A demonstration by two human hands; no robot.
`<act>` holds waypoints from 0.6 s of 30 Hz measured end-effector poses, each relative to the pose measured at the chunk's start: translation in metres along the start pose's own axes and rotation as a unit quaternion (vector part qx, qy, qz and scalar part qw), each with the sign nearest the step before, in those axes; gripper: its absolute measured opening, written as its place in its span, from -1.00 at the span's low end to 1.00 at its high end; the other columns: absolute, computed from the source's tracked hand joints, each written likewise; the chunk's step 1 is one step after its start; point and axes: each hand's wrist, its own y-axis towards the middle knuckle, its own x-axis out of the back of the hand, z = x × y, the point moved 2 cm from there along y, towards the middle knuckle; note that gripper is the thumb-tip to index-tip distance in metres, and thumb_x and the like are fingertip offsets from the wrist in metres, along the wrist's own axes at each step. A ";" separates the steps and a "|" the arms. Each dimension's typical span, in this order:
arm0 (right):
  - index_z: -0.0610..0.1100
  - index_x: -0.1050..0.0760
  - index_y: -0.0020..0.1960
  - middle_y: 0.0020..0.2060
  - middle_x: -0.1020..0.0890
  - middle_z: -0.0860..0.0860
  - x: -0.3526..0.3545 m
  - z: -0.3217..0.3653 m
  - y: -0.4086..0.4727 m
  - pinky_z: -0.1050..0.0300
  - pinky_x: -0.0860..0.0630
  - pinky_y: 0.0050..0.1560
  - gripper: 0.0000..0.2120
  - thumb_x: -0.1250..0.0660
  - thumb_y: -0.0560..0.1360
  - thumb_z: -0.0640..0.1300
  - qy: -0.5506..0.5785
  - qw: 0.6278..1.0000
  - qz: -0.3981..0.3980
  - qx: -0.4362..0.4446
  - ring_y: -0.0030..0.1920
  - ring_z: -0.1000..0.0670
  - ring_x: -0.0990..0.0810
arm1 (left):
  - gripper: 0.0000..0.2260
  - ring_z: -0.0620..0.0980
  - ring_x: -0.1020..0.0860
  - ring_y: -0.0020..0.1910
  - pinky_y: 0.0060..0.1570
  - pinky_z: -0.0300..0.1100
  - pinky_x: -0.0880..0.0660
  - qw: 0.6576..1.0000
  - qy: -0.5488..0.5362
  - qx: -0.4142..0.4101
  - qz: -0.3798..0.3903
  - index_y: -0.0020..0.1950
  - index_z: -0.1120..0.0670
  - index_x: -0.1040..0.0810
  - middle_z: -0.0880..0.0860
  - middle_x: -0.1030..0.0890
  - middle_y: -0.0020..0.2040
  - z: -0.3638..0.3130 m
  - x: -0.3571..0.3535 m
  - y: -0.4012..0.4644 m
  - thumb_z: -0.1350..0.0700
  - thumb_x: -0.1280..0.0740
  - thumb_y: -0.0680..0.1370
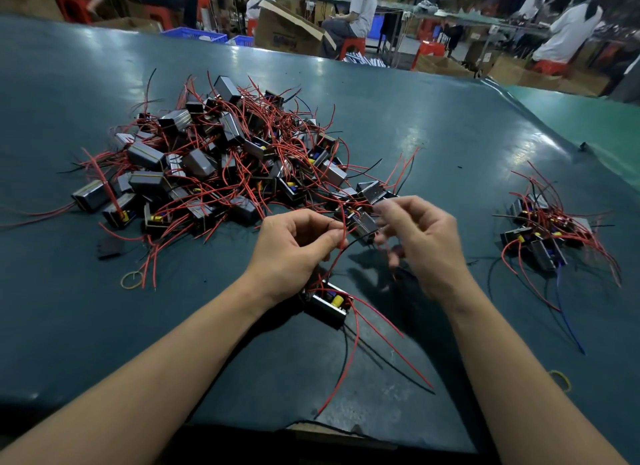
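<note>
Green worktop (450,145) bearing a large pile of wired boxes (214,159), far left, and a small pile (543,229), right. Near centre, the left hand (294,253) pinches a red wire (343,222) of a raised box (362,223). The right hand (422,242) has curled, blurred fingers beside the box; their grip cannot be told.

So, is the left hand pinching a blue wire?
No, the left hand pinches a red wire between thumb and forefinger; a blue wire lies off by the small pile on the right.
</note>
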 end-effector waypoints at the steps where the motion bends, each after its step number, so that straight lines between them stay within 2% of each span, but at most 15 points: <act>1: -0.18 -0.59 -0.06 -0.33 -0.63 0.02 -0.007 -0.001 -0.003 0.25 -0.44 -0.55 -0.93 -0.40 0.51 -0.17 -0.011 0.999 0.042 0.002 -0.36 0.05 -0.58 | -0.96 -0.14 -0.61 -0.32 -0.27 -0.35 -0.51 1.000 -0.006 -0.002 0.001 -0.10 0.23 -0.65 0.02 -0.70 -0.27 -0.001 0.000 0.000 0.32 -0.43 0.48; 3: -0.17 -0.61 -0.08 -0.30 -0.66 0.02 -0.016 -0.001 -0.006 0.26 -0.53 -0.39 -0.95 -0.43 0.47 -0.20 -0.056 0.995 0.083 0.027 -0.32 0.07 -0.62 | -0.94 -0.15 -0.62 -0.31 -0.26 -0.36 -0.51 1.000 -0.009 -0.006 0.000 -0.09 0.20 -0.66 0.00 -0.70 -0.27 -0.001 -0.001 0.000 0.31 -0.44 0.47; 5: -0.18 -0.62 -0.12 -0.30 -0.67 0.00 -0.019 0.000 -0.005 0.28 -0.52 -0.30 -1.00 -0.43 0.47 -0.24 -0.068 0.994 0.080 0.038 -0.32 0.09 -0.63 | -0.93 -0.13 -0.62 -0.32 -0.25 -0.31 -0.54 1.000 -0.007 -0.009 -0.004 -0.08 0.18 -0.67 0.02 -0.70 -0.26 -0.001 0.000 -0.001 0.30 -0.44 0.47; 7: -0.19 -0.63 -0.13 -0.30 -0.68 -0.06 -0.019 -0.001 -0.004 0.26 -0.51 -0.38 -0.97 -0.44 0.45 -0.22 -0.036 0.997 0.069 0.022 -0.35 0.07 -0.63 | -0.93 -0.10 -0.64 -0.29 -0.20 -0.26 -0.58 1.000 0.000 -0.024 -0.012 -0.07 0.20 -0.67 0.04 -0.70 -0.23 -0.002 -0.002 -0.001 0.31 -0.44 0.48; 10: -0.20 -0.64 -0.15 -0.36 -0.68 -0.03 -0.020 -0.002 -0.005 0.30 -0.48 -0.44 -0.88 -0.46 0.37 -0.16 -0.006 0.998 0.068 0.009 -0.37 0.06 -0.63 | -0.92 -0.08 -0.67 -0.25 -0.15 -0.27 -0.59 0.998 0.027 -0.056 -0.029 -0.06 0.20 -0.67 0.01 -0.70 -0.21 -0.004 -0.004 -0.001 0.32 -0.44 0.48; 14: -0.16 -0.66 -0.17 -0.37 -0.68 -0.04 -0.021 -0.002 -0.006 0.26 -0.46 -0.50 -0.86 -0.48 0.32 -0.11 -0.003 0.997 0.076 0.000 -0.35 0.04 -0.63 | -0.87 0.07 -0.68 -0.26 -0.16 -0.19 -0.63 0.998 -0.007 -0.037 -0.051 -0.04 0.13 -0.65 0.02 -0.70 -0.20 -0.003 -0.001 0.003 0.32 -0.43 0.47; 18: -0.09 -0.69 -0.17 -0.37 -0.68 -0.02 -0.022 -0.003 -0.006 0.23 -0.46 -0.55 -0.92 -0.50 0.35 -0.11 -0.013 0.999 0.045 0.000 -0.38 0.10 -0.60 | -0.91 -0.02 -0.67 -0.36 -0.33 -0.29 -0.57 0.999 -0.020 -0.012 -0.040 -0.12 0.09 -0.65 -0.02 -0.70 -0.27 -0.002 -0.001 0.003 0.27 -0.46 0.44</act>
